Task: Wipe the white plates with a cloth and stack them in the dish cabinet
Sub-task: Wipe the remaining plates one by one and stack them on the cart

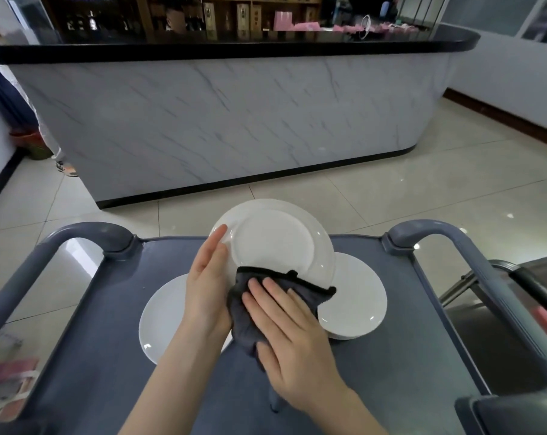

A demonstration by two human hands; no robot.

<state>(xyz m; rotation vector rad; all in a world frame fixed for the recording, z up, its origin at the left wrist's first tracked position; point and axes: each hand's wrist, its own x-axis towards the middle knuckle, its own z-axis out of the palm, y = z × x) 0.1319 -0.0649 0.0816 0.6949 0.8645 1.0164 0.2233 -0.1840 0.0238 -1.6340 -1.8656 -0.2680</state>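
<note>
Grey-blue plastic cart top (93,324), left hand (208,277) with straight fingers against tilted round white plate (275,243), right hand (291,337) flat, pressing dark grey cloth (239,321) on it, two more white plates (353,296) lying below.

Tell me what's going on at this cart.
A person is wiping a white plate, held tilted above the cart. The left hand steadies its left edge with straight fingers. The right hand presses a dark cloth against its lower part. A second plate lies on the cart at left, and what looks like a stack at right.
</note>
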